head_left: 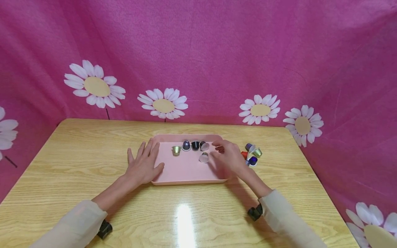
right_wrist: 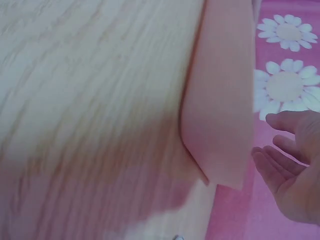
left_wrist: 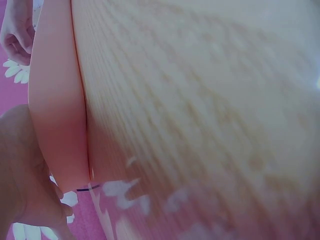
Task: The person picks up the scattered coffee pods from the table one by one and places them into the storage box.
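Note:
A pink tray (head_left: 186,172) holds several coffee capsules. A gold capsule (head_left: 176,150) is on the left, with a dark purple capsule (head_left: 186,145) and a black capsule (head_left: 195,145) beside it. Two more lie on their sides, one capsule (head_left: 204,146) at the end of that row and another capsule (head_left: 204,158) nearer the front. My left hand (head_left: 142,167) rests with spread fingers at the tray's left rim. Over the tray's right side, my right hand (head_left: 229,156) hovers close to the lying capsules, its fingers loosely bent and apart with nothing between them in the right wrist view.
Right of the tray, partly behind my right hand, a loose pile of capsules lies on the wooden table (head_left: 279,172), including a red capsule (head_left: 244,155), a blue capsule (head_left: 253,161) and a green capsule (head_left: 257,152). A pink flowered cloth (head_left: 211,69) hangs behind the table.

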Motion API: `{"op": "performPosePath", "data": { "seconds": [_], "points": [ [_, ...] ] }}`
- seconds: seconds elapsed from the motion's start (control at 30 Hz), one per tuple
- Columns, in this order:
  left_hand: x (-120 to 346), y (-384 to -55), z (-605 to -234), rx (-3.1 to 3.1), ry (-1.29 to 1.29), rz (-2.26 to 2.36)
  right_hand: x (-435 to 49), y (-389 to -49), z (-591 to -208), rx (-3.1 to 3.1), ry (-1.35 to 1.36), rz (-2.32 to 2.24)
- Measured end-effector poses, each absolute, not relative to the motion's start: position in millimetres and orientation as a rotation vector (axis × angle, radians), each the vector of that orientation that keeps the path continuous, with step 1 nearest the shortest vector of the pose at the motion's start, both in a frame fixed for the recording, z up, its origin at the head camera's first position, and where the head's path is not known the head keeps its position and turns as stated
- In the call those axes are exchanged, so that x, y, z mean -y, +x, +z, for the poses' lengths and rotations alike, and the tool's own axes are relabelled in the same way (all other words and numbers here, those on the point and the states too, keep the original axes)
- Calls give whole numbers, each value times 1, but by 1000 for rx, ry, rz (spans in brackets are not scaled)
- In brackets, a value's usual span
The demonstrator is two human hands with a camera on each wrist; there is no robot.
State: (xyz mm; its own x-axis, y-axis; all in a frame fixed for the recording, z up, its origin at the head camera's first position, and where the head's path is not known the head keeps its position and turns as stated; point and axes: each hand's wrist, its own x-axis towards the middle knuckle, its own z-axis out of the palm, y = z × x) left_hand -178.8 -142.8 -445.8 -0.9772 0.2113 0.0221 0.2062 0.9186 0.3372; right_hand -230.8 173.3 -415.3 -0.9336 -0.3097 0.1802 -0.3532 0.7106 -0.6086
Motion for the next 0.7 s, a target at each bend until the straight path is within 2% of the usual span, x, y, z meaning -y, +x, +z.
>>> {"op": "performPosePath", "data": {
  "seconds": [0.7],
  "points": [
    [143,-180,-446,-3055,327,536,-246,-221,-402,2562,365,1527]
  ]
}}
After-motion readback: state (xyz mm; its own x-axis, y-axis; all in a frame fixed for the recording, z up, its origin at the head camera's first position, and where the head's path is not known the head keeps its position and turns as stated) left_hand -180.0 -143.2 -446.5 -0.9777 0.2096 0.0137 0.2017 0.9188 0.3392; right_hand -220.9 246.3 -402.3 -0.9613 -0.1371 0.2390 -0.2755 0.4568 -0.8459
